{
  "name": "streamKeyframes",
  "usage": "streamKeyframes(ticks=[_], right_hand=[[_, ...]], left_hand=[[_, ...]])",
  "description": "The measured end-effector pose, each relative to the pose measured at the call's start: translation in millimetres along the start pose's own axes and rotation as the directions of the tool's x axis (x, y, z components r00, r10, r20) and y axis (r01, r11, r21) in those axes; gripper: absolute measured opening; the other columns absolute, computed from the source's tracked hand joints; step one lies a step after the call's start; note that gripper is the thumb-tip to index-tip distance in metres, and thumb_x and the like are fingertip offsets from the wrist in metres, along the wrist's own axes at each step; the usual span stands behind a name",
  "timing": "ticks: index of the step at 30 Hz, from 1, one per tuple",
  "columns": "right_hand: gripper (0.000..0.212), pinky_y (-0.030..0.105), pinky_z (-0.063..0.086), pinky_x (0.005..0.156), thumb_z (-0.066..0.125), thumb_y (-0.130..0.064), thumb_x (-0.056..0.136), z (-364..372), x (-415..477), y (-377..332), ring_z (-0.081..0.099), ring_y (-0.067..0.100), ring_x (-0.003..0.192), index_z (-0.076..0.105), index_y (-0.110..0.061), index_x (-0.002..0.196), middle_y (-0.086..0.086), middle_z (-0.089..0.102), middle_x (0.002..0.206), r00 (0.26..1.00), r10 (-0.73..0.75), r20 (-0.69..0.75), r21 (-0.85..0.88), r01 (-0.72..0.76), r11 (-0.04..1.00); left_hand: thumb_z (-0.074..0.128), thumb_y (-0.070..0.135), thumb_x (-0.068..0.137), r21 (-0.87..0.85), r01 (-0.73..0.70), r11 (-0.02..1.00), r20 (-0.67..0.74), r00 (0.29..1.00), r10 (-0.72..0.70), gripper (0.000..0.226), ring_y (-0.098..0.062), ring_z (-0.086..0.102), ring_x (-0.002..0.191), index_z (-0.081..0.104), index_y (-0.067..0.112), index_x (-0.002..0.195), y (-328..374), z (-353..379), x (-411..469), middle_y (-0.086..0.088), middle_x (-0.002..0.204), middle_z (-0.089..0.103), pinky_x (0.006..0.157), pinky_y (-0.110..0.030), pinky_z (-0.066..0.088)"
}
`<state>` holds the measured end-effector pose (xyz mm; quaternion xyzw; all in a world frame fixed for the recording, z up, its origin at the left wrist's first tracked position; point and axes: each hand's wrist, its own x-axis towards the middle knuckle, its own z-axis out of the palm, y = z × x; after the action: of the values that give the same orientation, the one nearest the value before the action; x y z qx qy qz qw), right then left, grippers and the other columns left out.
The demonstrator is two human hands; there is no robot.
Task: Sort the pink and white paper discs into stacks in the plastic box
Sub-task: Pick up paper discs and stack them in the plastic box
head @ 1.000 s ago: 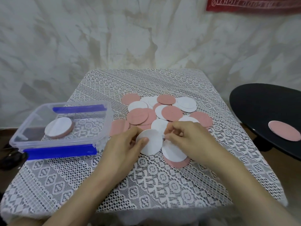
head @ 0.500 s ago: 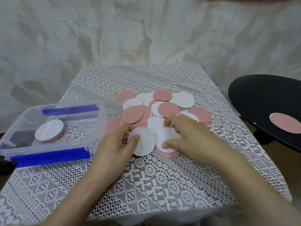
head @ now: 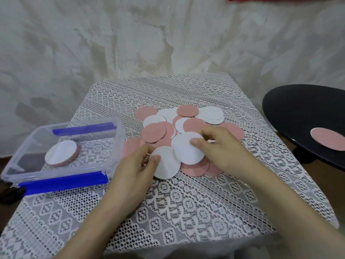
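A bench [head: 186,212] draped in white lace cloth is seen, with a black round tabletop [head: 298,113] beyond its right edge, on which one pink paper disc [head: 328,139] lies flat. At the bench's left edge an open clear plastic box [head: 115,146] is set, its blue-latched sides turned to the near and far edges. Inside it a short stack of discs [head: 62,153] is laid flat, white face up, with pink showing beneath.

A loose pile of pink and white paper discs [head: 162,131] is spread flat and overlapping at the bench's middle, towards the far edge. Being round, the discs show no long axis.

The left hand [head: 130,176] is curled at the pile's near side, and a white disc [head: 166,165] is pinched at its left rim between thumb and fingers. A second white disc [head: 186,148] is pinched by the right hand [head: 224,150], thumb pressed on top and fingers hooked over the far rim. This second disc overlaps the first, and both lie almost flat, white face up.
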<state>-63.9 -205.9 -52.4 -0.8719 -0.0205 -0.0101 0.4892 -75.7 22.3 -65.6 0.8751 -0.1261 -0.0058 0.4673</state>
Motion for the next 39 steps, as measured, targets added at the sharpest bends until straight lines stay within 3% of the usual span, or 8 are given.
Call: streamKeyframes(ticks=[5,9,14,17,25,33,36,39], right_hand=[[0.024,0.027,0.053,0.045,0.077,-0.023,0.089,14.7,-8.8,-7.1,0.066,0.014,0.056,0.057,-0.016,0.078,0.007,0.061,0.073,0.991,0.061,0.121,0.189,-0.083,0.978],[0.028,0.050,0.060,0.061,0.081,-0.038,0.081,24.8,-8.3,-6.0,0.062,0.017,0.060,0.058,-0.021,0.081,0.003,0.062,0.071,0.995,0.008,0.101,0.093,-0.018,0.996],[0.018,0.041,0.061,0.067,0.075,-0.036,0.088,20.9,-9.5,-9.8,0.064,0.009,0.059,0.063,-0.023,0.083,-0.001,0.066,0.070,0.997,-0.028,0.069,0.039,0.025,0.999],[0.008,0.035,0.055,0.068,0.072,-0.037,0.090,4.9,-8.0,-5.6,0.061,0.007,0.066,0.065,-0.032,0.091,-0.007,0.067,0.076,0.996,-0.014,0.085,-0.231,0.034,0.972],[0.066,0.035,0.050,0.095,0.076,-0.047,0.084,-7.0,-19.9,-13.3,0.061,0.017,0.110,0.049,-0.038,0.143,-0.010,0.064,0.123,0.977,0.103,0.185,-0.527,0.010,0.850],[0.034,0.031,0.040,0.064,0.078,-0.041,0.082,-5.6,-15.8,-6.3,0.052,0.003,0.073,0.049,-0.032,0.097,-0.016,0.054,0.078,0.992,0.028,0.122,-0.482,0.034,0.876],[0.029,0.023,0.037,0.060,0.071,-0.041,0.088,-8.5,-15.0,-2.7,0.049,0.000,0.064,0.047,-0.028,0.080,-0.015,0.054,0.065,0.993,-0.029,0.113,-0.505,0.082,0.859],[0.032,0.030,0.044,0.063,0.056,-0.045,0.097,-9.4,-13.3,7.2,0.055,0.007,0.064,0.046,-0.024,0.076,-0.008,0.058,0.065,0.993,-0.110,0.051,-0.462,0.121,0.879]], left_hand=[[0.048,0.024,0.104,-0.173,0.010,0.985,0.056,0.998,0.000,0.016,-0.003,0.044,0.043,0.064,0.027,0.101,7.9,-0.1,-4.3,0.006,0.052,0.054,0.045,-0.012,0.035],[0.048,0.036,0.102,-0.198,0.015,0.980,0.127,0.992,0.010,0.017,-0.004,0.048,0.045,0.064,0.033,0.104,8.7,-0.6,-7.0,0.003,0.056,0.059,0.046,-0.014,0.036],[0.058,0.031,0.099,-0.142,0.015,0.990,0.090,0.996,-0.002,0.006,-0.005,0.054,0.052,0.064,0.032,0.102,6.1,-2.0,-7.6,0.011,0.063,0.062,0.050,-0.018,0.044],[0.055,0.026,0.101,-0.125,0.036,0.991,0.059,0.998,-0.029,0.009,0.000,0.053,0.050,0.063,0.030,0.103,5.6,-3.8,-8.0,0.018,0.060,0.061,0.048,-0.013,0.042],[0.052,0.022,0.102,-0.085,0.012,0.996,0.067,0.998,-0.006,0.017,0.003,0.055,0.054,0.062,0.035,0.107,9.2,-6.4,-11.2,0.031,0.062,0.061,0.048,-0.009,0.040],[0.057,0.029,0.099,-0.042,0.011,0.999,0.021,1.000,-0.010,0.029,0.006,0.058,0.064,0.065,0.045,0.121,3.4,-4.8,-9.5,0.033,0.081,0.067,0.059,-0.012,0.043],[0.057,0.030,0.098,-0.035,0.000,0.999,-0.008,1.000,0.000,0.030,-0.002,0.053,0.055,0.064,0.048,0.122,0.2,-4.7,-8.3,0.011,0.065,0.067,0.056,-0.019,0.044],[0.055,0.030,0.100,-0.023,0.003,1.000,-0.011,1.000,-0.004,0.030,0.000,0.056,0.057,0.064,0.046,0.124,0.1,-3.9,-7.0,0.022,0.066,0.066,0.055,-0.013,0.041]])
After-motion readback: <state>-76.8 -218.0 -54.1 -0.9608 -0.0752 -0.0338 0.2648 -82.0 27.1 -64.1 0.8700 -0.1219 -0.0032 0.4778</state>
